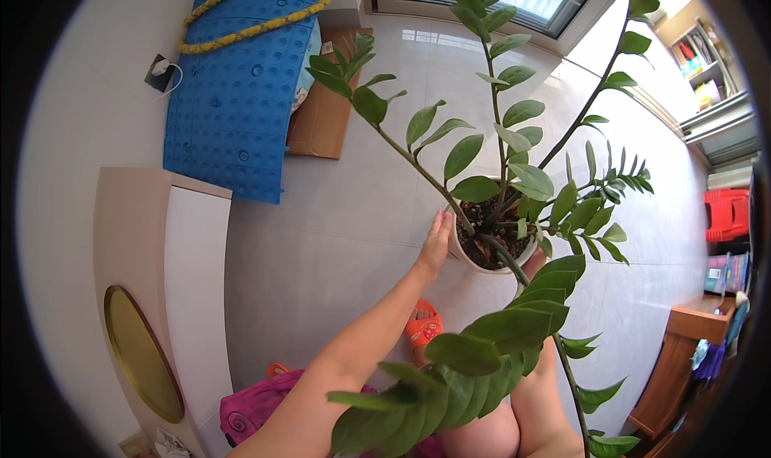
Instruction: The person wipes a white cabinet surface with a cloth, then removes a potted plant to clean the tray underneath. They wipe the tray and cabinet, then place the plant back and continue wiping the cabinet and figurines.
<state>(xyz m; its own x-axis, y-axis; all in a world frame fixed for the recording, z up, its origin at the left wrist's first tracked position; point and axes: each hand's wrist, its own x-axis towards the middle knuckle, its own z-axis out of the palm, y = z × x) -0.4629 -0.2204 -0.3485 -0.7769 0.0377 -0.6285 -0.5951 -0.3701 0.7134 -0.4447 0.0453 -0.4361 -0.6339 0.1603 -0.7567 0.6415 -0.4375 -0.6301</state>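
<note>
A potted ZZ plant with long leafy stems stands before me in a white pot (464,250) with dark soil (482,253). My left hand (436,241) lies against the left side of the pot, its fingers together and pointing up along the wall. My right hand (535,261) is at the pot's right side, mostly hidden by leaves and the rim. Large green leaves (518,331) cover part of my right forearm. Both hands seem to hold the pot between them.
A blue plastic mat (229,114) with a yellow rope (259,30) leans at the upper left, beside flattened cardboard (322,120). A white-fronted cabinet (199,289) stands left. At right are a red plastic stool (726,214) and wooden furniture (668,361). An orange slipper (427,328) is below the pot.
</note>
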